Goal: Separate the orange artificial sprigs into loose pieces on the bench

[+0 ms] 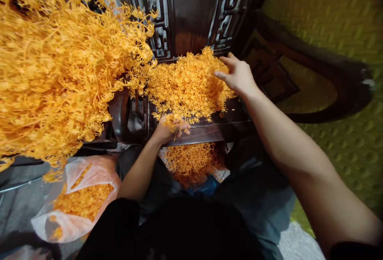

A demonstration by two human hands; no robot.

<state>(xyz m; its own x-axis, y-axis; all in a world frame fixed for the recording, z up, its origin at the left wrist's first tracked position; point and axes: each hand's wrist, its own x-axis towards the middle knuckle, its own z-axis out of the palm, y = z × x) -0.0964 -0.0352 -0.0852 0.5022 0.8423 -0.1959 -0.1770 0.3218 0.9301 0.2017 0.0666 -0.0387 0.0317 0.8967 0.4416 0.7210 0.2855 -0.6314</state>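
Fingers of the right hand [241, 75]: spread, thumb apart from the index, at the right side of the orange pile [185, 86]; the open shape probably spares the frilly bits
Fingers of the left hand [166, 132]: loosely curled by the pile's lower edge, with orange bits over them; whether they pinch any, I cannot tell
Orange pile: centre of the frame, on the dark chair seat [233, 117], likely there because both hands reach it easily
Chair back [191, 8]: top centre, behind the pile, perhaps a useful stop for it
Stringy orange mass [66, 64]: upper left, perhaps kept aside for room
Plastic bag [103, 164]: lower left, gaping over more orange bits
Orange stems [191, 162]: lower centre, between the knees
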